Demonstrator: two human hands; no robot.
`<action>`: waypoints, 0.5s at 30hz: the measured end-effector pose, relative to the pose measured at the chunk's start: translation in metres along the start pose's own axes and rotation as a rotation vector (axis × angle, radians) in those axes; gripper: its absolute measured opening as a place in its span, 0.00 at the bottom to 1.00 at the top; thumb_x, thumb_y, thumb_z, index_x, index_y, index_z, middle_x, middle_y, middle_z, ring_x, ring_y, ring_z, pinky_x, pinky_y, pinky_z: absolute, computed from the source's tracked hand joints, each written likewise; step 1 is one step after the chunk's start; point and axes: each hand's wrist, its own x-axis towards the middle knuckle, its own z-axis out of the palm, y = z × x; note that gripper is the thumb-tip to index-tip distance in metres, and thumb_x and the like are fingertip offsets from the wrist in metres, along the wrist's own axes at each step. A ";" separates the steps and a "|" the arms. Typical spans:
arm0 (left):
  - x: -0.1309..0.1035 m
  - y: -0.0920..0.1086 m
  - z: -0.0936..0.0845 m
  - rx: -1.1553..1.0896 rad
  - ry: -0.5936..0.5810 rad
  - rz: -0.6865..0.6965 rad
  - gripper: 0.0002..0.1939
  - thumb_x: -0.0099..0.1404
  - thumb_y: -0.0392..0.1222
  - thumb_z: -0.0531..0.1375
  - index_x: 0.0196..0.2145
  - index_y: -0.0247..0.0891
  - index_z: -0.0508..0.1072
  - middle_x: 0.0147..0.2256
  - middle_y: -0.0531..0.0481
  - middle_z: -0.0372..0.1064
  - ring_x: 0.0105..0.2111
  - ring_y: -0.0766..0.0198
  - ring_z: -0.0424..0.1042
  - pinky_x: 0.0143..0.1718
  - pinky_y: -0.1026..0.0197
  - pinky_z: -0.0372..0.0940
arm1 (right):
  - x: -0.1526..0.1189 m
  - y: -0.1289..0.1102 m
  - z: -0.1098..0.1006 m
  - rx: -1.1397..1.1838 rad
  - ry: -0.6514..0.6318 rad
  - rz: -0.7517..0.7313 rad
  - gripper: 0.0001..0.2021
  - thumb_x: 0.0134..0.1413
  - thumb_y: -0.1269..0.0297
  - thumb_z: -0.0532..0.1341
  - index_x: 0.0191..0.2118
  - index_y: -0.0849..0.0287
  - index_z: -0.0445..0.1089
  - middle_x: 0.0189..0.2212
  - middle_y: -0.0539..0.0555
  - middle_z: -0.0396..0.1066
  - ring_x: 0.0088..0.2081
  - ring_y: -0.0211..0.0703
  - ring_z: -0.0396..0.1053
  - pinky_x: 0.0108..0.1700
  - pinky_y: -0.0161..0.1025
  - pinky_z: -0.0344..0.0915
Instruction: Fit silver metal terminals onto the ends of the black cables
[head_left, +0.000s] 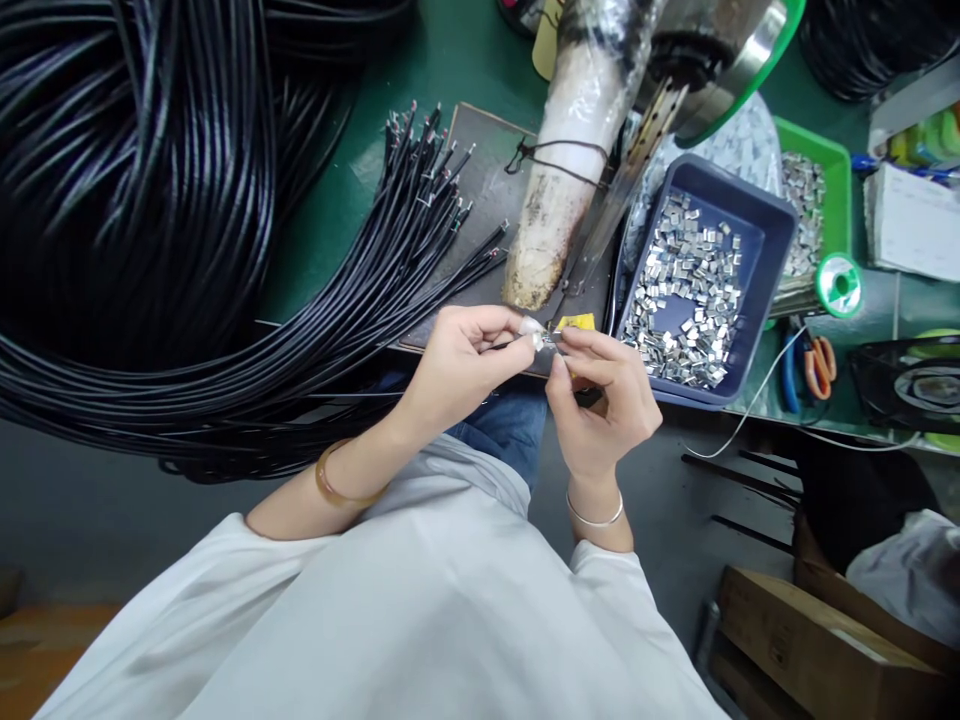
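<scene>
Cables (pixel 135 170) crowd the left side of the green tabletop (pixel 465 50), a heavy black coil sweeping into a long bundle whose stripped tips (pixel 427 185) fan out over a dark board (pixel 480 180). Right ahead, a plastic-wrapped white tube (pixel 559 190), stained at its lower end and tied with dark cord, comes down just beyond the fingers and fills the space straight in front; close beside it slants a slotted metal piece (pixel 649 135), beneath a shiny green-rimmed fixture (pixel 739 60). And here, at the near edge of the board, is the small silvery part (pixel 550 340), right between the two hands: the left hand (pixel 469 350), a white covering on a fingertip, pinches a thin black cable by it, while the right hand (pixel 607 390) closes thumb and fingers at its other side, exact grip too small to tell. A yellow piece (pixel 576 322) shows just behind the right fingers. Over to the right, a navy tray (pixel 765 235) carries loose silver metal clips (pixel 697 285), spread across its floor with one gap in the middle; partly behind it, a green tray (pixel 840 190) holds more small metal pieces (pixel 801 195). Near that sit a green-ended spool (pixel 838 285), orange-and-blue-handled pliers (pixel 817 367) and a stack of white paper (pixel 915 222).
</scene>
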 end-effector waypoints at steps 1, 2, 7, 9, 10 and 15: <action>0.000 0.000 0.001 -0.002 -0.002 0.012 0.02 0.52 0.34 0.65 0.24 0.33 0.79 0.23 0.52 0.72 0.23 0.72 0.68 0.26 0.70 0.64 | 0.000 0.000 0.000 -0.011 -0.003 0.001 0.08 0.54 0.76 0.65 0.37 0.55 0.71 0.42 0.51 0.78 0.41 0.39 0.78 0.38 0.37 0.78; -0.001 -0.001 0.001 0.003 -0.002 0.025 0.03 0.53 0.35 0.65 0.25 0.33 0.79 0.24 0.52 0.73 0.23 0.72 0.68 0.27 0.70 0.65 | 0.001 0.000 0.000 -0.018 -0.007 0.002 0.08 0.54 0.75 0.65 0.38 0.55 0.71 0.42 0.51 0.78 0.40 0.39 0.77 0.36 0.36 0.78; -0.003 -0.001 0.003 0.093 0.031 0.108 0.03 0.55 0.34 0.64 0.25 0.34 0.79 0.20 0.54 0.68 0.21 0.73 0.64 0.23 0.70 0.59 | 0.004 -0.002 0.000 -0.019 0.007 0.007 0.10 0.54 0.77 0.66 0.39 0.55 0.73 0.41 0.51 0.78 0.41 0.38 0.77 0.31 0.33 0.75; -0.004 -0.001 0.002 0.115 0.042 0.139 0.03 0.55 0.34 0.64 0.26 0.34 0.80 0.20 0.54 0.66 0.20 0.74 0.62 0.22 0.70 0.57 | 0.005 -0.004 0.001 -0.011 0.008 0.009 0.11 0.53 0.77 0.66 0.39 0.55 0.74 0.42 0.51 0.77 0.41 0.39 0.77 0.33 0.34 0.76; -0.004 -0.001 0.002 0.122 0.044 0.145 0.03 0.55 0.34 0.64 0.26 0.34 0.80 0.20 0.54 0.66 0.20 0.74 0.61 0.21 0.70 0.57 | 0.004 -0.004 0.001 -0.002 0.007 0.010 0.11 0.53 0.77 0.67 0.39 0.55 0.74 0.42 0.51 0.77 0.41 0.39 0.77 0.35 0.35 0.77; -0.001 0.000 -0.001 0.108 -0.009 0.085 0.03 0.54 0.34 0.64 0.24 0.33 0.78 0.18 0.56 0.63 0.19 0.74 0.60 0.21 0.70 0.56 | 0.001 -0.001 0.001 0.031 0.013 -0.004 0.10 0.51 0.78 0.66 0.37 0.57 0.71 0.42 0.53 0.78 0.41 0.40 0.78 0.41 0.39 0.80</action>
